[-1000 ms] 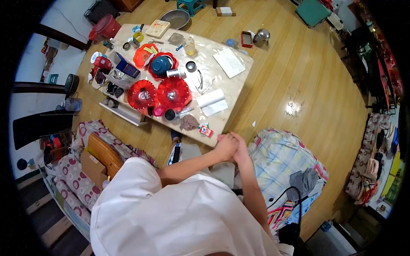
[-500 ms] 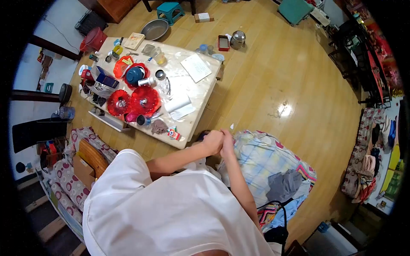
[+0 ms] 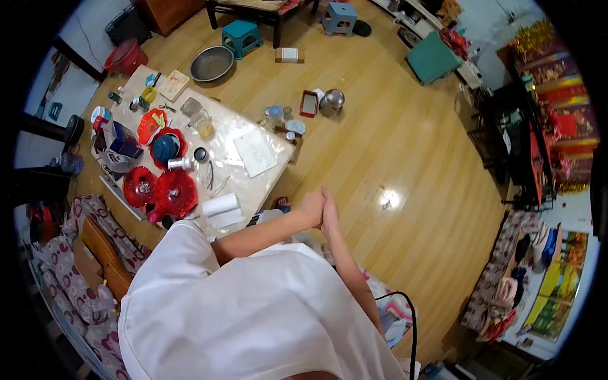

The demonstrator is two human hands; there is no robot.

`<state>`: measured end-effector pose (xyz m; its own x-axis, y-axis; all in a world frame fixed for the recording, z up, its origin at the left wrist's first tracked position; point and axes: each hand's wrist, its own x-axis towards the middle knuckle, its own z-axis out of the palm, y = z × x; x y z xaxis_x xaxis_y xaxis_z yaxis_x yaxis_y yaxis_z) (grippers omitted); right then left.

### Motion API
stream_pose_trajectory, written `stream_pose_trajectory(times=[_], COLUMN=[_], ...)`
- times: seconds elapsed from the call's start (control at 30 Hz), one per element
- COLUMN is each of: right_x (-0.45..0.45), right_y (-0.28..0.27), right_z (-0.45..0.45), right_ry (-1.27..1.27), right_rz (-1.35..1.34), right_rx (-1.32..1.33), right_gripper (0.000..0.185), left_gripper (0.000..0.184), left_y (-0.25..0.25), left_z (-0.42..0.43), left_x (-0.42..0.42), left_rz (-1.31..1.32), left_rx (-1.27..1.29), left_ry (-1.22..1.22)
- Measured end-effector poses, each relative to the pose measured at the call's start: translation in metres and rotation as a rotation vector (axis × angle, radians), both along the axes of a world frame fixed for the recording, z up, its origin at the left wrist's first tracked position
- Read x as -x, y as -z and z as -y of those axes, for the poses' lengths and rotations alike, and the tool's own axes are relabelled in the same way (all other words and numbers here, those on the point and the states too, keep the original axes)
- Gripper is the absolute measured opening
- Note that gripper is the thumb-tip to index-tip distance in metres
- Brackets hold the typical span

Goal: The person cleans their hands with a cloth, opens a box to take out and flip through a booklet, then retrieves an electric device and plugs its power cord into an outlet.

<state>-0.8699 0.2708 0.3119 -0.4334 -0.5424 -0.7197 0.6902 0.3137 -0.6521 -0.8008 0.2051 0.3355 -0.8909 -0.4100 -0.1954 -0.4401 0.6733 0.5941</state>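
My left hand (image 3: 310,209) and my right hand (image 3: 329,214) are pressed together in front of my body, fingers closed, and no object shows in them. They are over the wooden floor (image 3: 361,253), right of the table (image 3: 247,183). On the table are a sheet of paper (image 3: 256,152), a white roll (image 3: 220,205), red scalloped dishes (image 3: 175,192), a blue bowl (image 3: 165,148), a silver can (image 3: 180,163) and a clear jug (image 3: 205,128). The table's near corner is hidden by my left arm and white shirt.
A metal basin (image 3: 212,64), a teal stool (image 3: 242,39) and a metal pot (image 3: 332,102) stand on the floor beyond the table. Seating with patterned covers (image 3: 69,278) is at the left. Part of a patterned cloth (image 3: 392,304) shows beside my right arm.
The view has turned and shifted, so the table sits further left and lower, and more of the far room shows. The bedding at the right is mostly hidden now. My hands stay together.
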Motion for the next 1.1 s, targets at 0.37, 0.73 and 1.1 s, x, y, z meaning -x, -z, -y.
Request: stream_pose_trajectory(times=[0.37, 0.73, 1.1], right_x=[0.093, 0.193, 0.241], right_y=[-0.023, 0.019, 0.025], right_z=[0.212, 0.398, 0.437], right_ry=[-0.797, -1.815, -2.214], right_rz=[-0.442, -0.675, -0.746], right_rx=[-0.274, -0.062, 0.169], right_gripper=[0.069, 0.077, 0.082], left_gripper=[0.029, 0.028, 0.007], left_y=[0.035, 0.052, 0.06], left_z=[0.172, 0.285, 0.285], left_x=[0.069, 0.166, 0.219], left_rz=[0.134, 0.097, -0.3], left_rx=[-0.091, -0.272, -0.792], left_ry=[-0.353, -1.309, -1.627])
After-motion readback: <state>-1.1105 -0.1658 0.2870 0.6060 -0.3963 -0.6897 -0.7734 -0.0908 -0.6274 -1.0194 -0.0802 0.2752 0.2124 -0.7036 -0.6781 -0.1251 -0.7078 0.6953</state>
